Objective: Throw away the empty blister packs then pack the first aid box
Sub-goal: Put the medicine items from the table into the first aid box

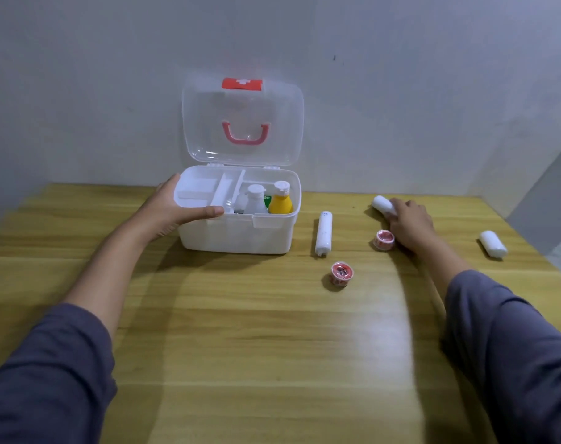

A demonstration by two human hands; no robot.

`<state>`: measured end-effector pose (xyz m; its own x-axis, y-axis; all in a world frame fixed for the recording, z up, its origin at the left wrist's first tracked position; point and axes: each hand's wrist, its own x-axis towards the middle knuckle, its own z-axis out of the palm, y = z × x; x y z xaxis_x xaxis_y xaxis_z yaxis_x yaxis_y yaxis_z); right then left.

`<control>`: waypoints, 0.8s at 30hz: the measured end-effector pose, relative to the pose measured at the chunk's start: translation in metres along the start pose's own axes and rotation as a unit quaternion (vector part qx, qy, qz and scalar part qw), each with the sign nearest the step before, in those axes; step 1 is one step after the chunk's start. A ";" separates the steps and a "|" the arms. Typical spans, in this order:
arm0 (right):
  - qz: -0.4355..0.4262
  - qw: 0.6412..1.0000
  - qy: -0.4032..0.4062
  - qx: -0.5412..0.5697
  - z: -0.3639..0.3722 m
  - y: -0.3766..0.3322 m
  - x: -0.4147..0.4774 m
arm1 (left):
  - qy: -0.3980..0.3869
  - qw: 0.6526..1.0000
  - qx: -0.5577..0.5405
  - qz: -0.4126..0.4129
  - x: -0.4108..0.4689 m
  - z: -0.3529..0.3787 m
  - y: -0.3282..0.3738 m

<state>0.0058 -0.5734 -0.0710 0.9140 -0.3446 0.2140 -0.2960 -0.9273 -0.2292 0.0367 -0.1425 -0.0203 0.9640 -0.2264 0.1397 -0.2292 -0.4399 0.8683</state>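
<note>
Right hand [409,224] apparently touches bandage roll [382,205]; left hand [173,208] steadies box [237,232].

Near table [240,347] half bare; right of box [237,232], rolls [323,232] and tape rings [341,273] scattered.

White cross sign on red latch [242,83] of first aid box lid [242,123].

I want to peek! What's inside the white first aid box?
Inside the first aid box stand a white bottle and a yellow bottle, with something green between them. A white tray covers the left side, hiding whatever lies beneath.
</note>
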 end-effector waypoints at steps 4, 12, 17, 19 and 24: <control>-0.017 0.988 0.093 0.124 -0.030 -0.032 -0.009 | 0.003 1.000 -0.002 -0.007 0.001 -0.003 -0.002; -0.140 0.848 0.040 0.510 -0.091 -0.167 -0.026 | 0.020 0.999 0.009 -0.027 0.006 -0.001 -0.011; -0.117 0.828 -0.029 0.547 -0.066 -0.205 -0.030 | 0.011 0.999 0.011 -0.038 0.010 0.000 -0.017; -0.078 0.834 -0.031 0.545 -0.056 -0.207 -0.028 | 0.011 0.999 0.017 -0.042 0.011 0.001 -0.017; -0.075 0.857 -0.028 0.510 -0.045 -0.200 -0.023 | 0.015 0.999 0.016 -0.039 0.011 0.002 -0.017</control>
<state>0.0311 -0.3868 0.0121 0.9412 -0.1982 0.2737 0.1956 -0.3412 -0.9194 0.0507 -0.1395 -0.0348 0.9827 -0.1640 0.0862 -0.1561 -0.4827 0.8618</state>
